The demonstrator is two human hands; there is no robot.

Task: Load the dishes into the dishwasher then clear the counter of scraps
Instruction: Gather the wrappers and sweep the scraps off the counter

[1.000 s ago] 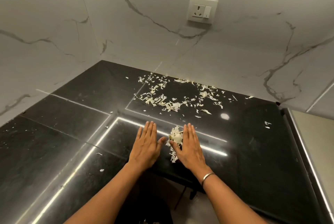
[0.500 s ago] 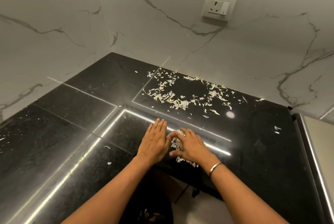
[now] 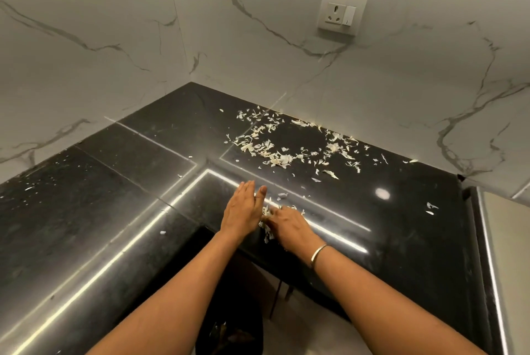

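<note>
Pale vegetable scraps point(image 3: 282, 151) lie scattered over the black counter point(image 3: 372, 228) near the back wall. A small gathered pile of scraps point(image 3: 266, 225) sits at the counter's front edge between my hands. My left hand point(image 3: 242, 208) stands on its edge with straight fingers, pressed against the pile's left side. My right hand point(image 3: 288, 224) has its fingers curled into the pile from the right, with scraps showing under them. Below the counter edge stands a dark bin point(image 3: 229, 334) with waste inside.
A white wall socket point(image 3: 342, 12) is mounted on the marble backsplash. A few stray flakes point(image 3: 430, 208) lie at the right, and single flakes point(image 3: 162, 232) at the left. A steel-trimmed edge point(image 3: 487, 254) runs along the counter's right side.
My hands have closed together on the pile. The right hand went from flat to curled over the scraps, and the pile has slid toward the counter's front edge.
</note>
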